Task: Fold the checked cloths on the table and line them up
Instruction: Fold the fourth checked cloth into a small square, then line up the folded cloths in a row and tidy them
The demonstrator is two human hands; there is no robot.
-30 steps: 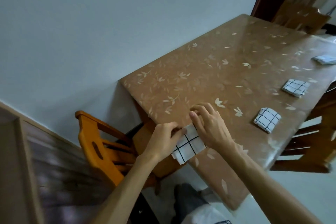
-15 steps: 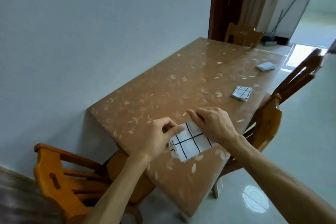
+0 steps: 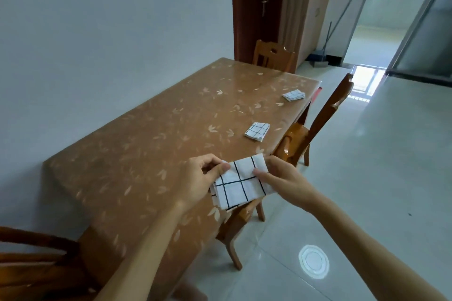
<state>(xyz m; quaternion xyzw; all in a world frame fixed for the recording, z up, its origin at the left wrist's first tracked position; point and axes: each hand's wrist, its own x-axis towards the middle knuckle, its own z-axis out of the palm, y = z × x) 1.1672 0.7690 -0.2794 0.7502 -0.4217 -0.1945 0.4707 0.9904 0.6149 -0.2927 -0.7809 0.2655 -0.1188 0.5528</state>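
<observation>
A folded white cloth with black checks (image 3: 238,184) is held at the right edge of the brown leaf-patterned table (image 3: 137,154), partly over the edge. My left hand (image 3: 199,182) pinches its left side and my right hand (image 3: 281,178) pinches its right side. Two more folded checked cloths lie along the same table edge: one in the middle (image 3: 257,131), one further off (image 3: 293,95).
Wooden chairs stand at the table's right side (image 3: 315,127), far end (image 3: 272,56) and near left corner (image 3: 36,259). A grey wall runs along the table's left side. Pale tiled floor (image 3: 367,178) spreads to the right, toward a doorway.
The view has swung up and right. Both hands have gone from pressing the cloth flat on the table to pinching its sides, and the cloth now reaches past the table edge.
</observation>
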